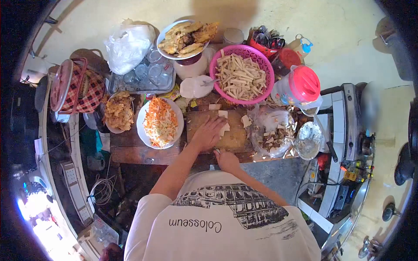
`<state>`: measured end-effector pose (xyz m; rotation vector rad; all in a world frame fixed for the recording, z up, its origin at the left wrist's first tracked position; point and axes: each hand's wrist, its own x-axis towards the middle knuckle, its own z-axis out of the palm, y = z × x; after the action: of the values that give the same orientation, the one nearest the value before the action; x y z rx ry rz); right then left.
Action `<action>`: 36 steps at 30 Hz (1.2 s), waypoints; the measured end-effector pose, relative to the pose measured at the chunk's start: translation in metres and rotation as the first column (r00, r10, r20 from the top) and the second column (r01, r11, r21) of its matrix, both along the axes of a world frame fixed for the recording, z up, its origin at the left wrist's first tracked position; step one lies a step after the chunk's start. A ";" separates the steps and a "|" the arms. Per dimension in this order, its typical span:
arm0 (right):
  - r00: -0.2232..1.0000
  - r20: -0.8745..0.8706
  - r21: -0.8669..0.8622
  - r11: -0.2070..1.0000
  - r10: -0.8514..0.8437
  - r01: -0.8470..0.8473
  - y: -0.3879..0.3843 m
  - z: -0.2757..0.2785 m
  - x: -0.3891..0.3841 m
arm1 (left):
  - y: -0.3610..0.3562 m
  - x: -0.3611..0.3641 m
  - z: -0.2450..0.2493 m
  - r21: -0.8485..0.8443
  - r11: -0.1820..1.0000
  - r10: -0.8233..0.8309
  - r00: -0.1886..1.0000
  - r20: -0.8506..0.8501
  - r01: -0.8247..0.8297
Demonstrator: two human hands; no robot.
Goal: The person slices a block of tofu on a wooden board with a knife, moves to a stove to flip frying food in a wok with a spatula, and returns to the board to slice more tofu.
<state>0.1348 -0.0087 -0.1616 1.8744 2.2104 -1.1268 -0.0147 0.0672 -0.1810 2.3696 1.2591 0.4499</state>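
My left hand (208, 133) lies over the wooden cutting board (235, 138), its fingers pressing on pale root slices (224, 129). Part of these slices sticks out beside the fingertips. Close to the board's front edge, my right hand (227, 161) is closed round what looks like a knife (216, 151); only a bit of its metal shows. Another pale slice (246, 121) rests on the right of the board. Behind it stands a pink basket (212, 76) filled with pale cut sticks (242, 77).
Shredded vegetables fill a white plate (140, 127) on the left, near a bowl of fried food (119, 112). Peelings (278, 135) lie on a plastic bag at right, beside a metal bowl (308, 140). A pink-lidded jug (300, 85) and a glass tray (143, 89) stand behind.
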 end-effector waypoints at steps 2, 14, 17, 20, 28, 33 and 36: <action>0.998 -0.047 -0.056 0.998 -0.038 0.035 -0.001 -0.011 0.003 | -0.009 -0.003 0.002 0.001 0.980 0.197 0.965 0.172 -0.200; 0.994 -0.079 -0.096 0.993 -0.074 0.066 -0.001 0.013 0.004 | -0.076 -0.026 0.015 0.096 0.757 0.641 0.763 0.083 -0.647; 0.993 -0.105 -0.091 0.995 -0.050 0.041 -0.001 0.021 0.002 | -0.076 -0.028 0.012 0.110 0.757 0.640 0.765 0.076 -0.644; 0.991 -0.117 -0.050 0.997 -0.068 0.063 -0.005 0.016 0.001 | -0.075 -0.029 0.011 0.118 0.762 0.635 0.770 0.061 -0.637; 1.000 -0.011 -0.019 1.000 -0.017 0.017 -0.002 0.022 -0.001 | -0.074 -0.031 0.013 0.087 0.781 0.613 0.786 0.079 -0.618; 0.999 0.036 -0.006 1.000 0.003 -0.003 -0.003 0.018 -0.002 | -0.053 -0.019 0.019 0.111 0.868 0.457 0.867 0.199 -0.484; 0.999 0.048 0.001 1.000 0.011 -0.011 -0.001 0.019 -0.003 | -0.029 -0.007 0.019 0.036 0.962 0.267 0.962 0.060 -0.270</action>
<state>0.1321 -0.0098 -0.1430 1.8667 2.1937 -1.0684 -0.0213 0.0387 -0.1622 2.2115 1.5678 0.6266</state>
